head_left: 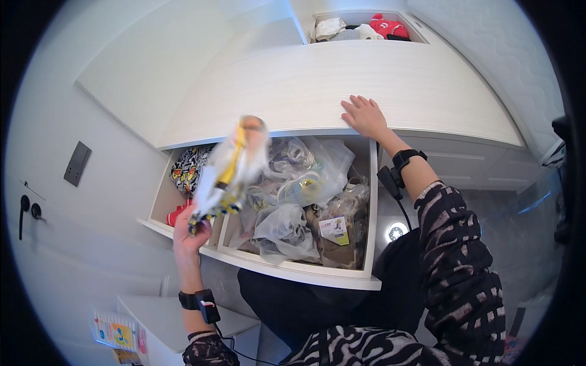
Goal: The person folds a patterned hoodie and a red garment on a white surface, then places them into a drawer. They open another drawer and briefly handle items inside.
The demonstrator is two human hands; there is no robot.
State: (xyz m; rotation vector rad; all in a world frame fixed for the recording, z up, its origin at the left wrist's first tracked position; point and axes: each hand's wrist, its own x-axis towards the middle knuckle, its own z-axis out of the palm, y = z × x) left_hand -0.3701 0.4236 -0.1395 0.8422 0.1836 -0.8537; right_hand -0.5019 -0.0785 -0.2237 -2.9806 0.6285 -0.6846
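Note:
My left hand (191,230) is closed on the lower end of a long, floppy white and yellow thing in clear plastic (231,165). Motion blurs it, so I cannot tell its kind. It is lifted over the left part of an open white drawer (305,276). My right hand (365,117) lies on the pale wooden top (293,85) behind the drawer, fingers stretched out and holding nothing. In the drawer are several clear plastic bags (284,229), some with shoes inside, and a brown packet with a white and green label (334,230).
In the drawer's left compartment sit a patterned cloth item (190,169) and something red (178,215). Farther back, an open compartment (421,35) holds folded white and red clothes. A white cabinet (152,311) stands at lower left, near a door with a black handle (24,213).

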